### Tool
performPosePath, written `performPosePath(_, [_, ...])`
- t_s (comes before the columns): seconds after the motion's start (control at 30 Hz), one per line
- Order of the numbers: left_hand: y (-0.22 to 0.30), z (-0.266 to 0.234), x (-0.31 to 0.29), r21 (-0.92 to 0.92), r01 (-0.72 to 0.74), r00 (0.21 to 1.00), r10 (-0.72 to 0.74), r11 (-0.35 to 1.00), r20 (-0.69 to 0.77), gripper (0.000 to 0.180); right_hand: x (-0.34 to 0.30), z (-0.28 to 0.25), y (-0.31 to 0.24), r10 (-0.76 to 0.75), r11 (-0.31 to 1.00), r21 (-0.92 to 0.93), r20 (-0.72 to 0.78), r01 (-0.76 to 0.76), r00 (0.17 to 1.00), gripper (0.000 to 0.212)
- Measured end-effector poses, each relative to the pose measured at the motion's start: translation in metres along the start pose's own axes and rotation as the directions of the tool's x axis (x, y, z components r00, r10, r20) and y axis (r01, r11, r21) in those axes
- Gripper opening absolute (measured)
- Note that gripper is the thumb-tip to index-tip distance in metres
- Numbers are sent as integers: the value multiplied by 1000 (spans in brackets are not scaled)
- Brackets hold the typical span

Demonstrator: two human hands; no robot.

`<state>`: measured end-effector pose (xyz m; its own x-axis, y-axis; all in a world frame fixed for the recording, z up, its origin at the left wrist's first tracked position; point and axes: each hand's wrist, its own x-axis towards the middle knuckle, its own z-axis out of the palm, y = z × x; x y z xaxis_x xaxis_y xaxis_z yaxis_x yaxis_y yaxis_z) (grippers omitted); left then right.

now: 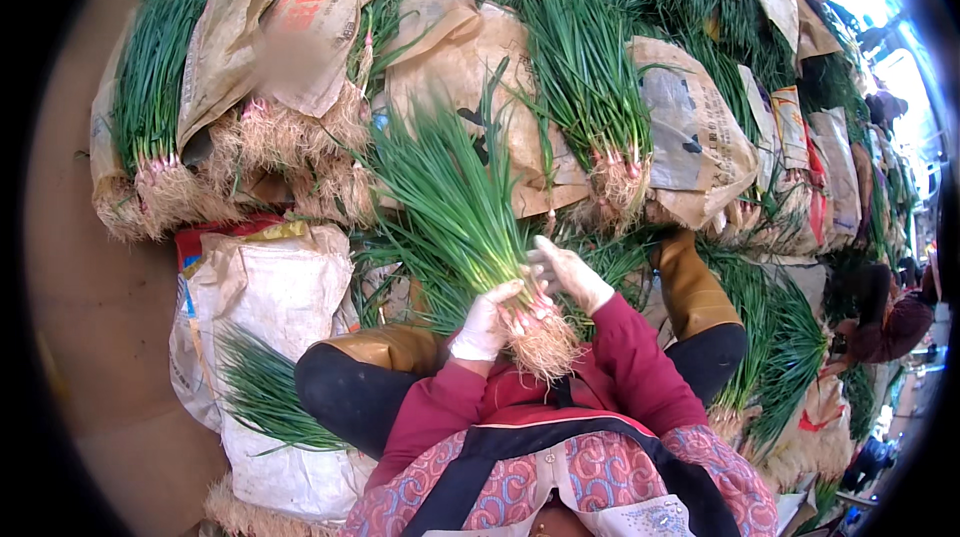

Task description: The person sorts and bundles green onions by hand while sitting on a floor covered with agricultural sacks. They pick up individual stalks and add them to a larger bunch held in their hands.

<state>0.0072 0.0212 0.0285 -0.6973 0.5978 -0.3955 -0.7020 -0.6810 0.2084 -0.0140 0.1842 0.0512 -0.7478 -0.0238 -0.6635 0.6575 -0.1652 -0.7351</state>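
Green-onion bunch (455, 207) held up in front of the body, between the bent legs (345, 385); leaves fanned away and leftward, pinkish bulbs and pale roots (543, 347) toward the body. White-gloved left hand (486, 322): grip closed around the stems just above the roots. White-gloved right hand (572, 275): grip open, fingers at the stems' right side; contact uncertain. Smaller leafy bundle (270, 392) on white sack (280, 282), toward its right edge, beside left leg. Beyond: row of rooted bunches (600, 97), partly covered by tan sacks (692, 127).
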Motion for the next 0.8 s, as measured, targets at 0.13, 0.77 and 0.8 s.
performPosePath(0.13, [3,-6,-3,-17,5,997,-4,1000,79,34,14,13,8,-86,861,495,365,-115,927,20])
performPosePath(0.77, [-5,-18,-4,60,33,996,-38,998,83,25,-2,1,28,-657,356,-793,164,495,736,16])
performPosePath(0.8, [-6,-25,-2,75,33,996,-39,997,79,26,6,6,33,-748,298,-829,106,474,656,17])
